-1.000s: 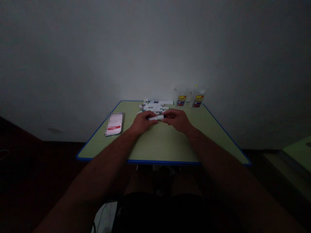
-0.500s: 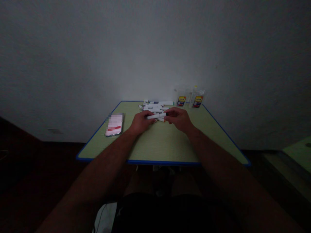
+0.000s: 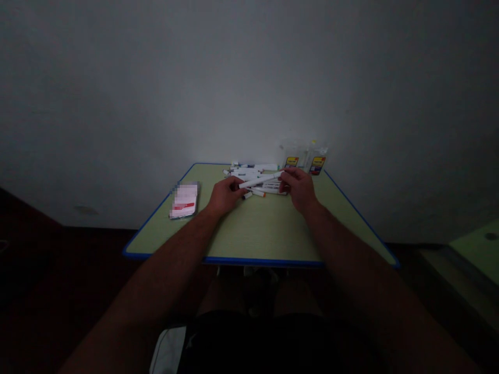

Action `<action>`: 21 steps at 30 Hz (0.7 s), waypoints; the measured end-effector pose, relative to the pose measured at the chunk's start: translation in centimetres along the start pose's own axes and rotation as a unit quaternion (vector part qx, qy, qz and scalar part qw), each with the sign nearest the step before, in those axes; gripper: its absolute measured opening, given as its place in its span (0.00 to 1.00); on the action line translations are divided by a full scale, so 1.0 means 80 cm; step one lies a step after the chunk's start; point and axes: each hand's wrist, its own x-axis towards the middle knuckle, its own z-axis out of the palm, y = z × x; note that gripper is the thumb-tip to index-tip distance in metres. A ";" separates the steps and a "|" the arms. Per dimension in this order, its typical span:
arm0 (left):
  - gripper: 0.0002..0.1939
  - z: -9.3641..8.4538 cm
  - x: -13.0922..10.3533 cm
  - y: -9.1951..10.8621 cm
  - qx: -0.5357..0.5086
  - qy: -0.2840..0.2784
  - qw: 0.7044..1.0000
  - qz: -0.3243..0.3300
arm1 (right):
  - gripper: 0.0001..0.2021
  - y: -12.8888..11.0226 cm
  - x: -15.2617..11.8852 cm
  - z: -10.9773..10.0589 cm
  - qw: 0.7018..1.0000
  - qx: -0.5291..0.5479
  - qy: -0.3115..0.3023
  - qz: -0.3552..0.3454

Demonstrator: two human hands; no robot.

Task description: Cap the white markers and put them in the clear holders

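Note:
A white marker (image 3: 257,181) spans the gap between my two hands above the table, its right end slightly higher. My left hand (image 3: 225,195) pinches its left end between thumb and fingers. The other end is in the closed fingers of my right hand (image 3: 299,188), which cover its tip. Under and behind it lies a loose pile of white markers (image 3: 245,170), some partly hidden by the held one. A marker with an orange end (image 3: 258,192) and a short dark-ended piece (image 3: 247,196) lie at the pile's near side.
Two clear plastic cases with yellow and red labels, a left case (image 3: 291,162) and a right case (image 3: 317,164), stand by the wall at the back right. A phone (image 3: 184,200) lies on the left of the pale green, blue-edged table (image 3: 257,234).
My right hand has moved right and slightly up, away from my left hand. More of the white marker's length shows between them, and markers beneath have come into view.

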 end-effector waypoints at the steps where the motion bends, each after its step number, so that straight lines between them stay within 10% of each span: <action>1: 0.11 0.000 0.000 0.001 0.008 -0.001 1.000 -0.002 | 0.17 0.000 0.000 -0.001 1.000 0.004 0.002 0.003; 21: 0.10 -0.001 0.002 0.006 0.187 -0.047 0.981 -0.022 | 0.06 -0.038 0.026 -0.025 0.987 0.051 0.150 0.005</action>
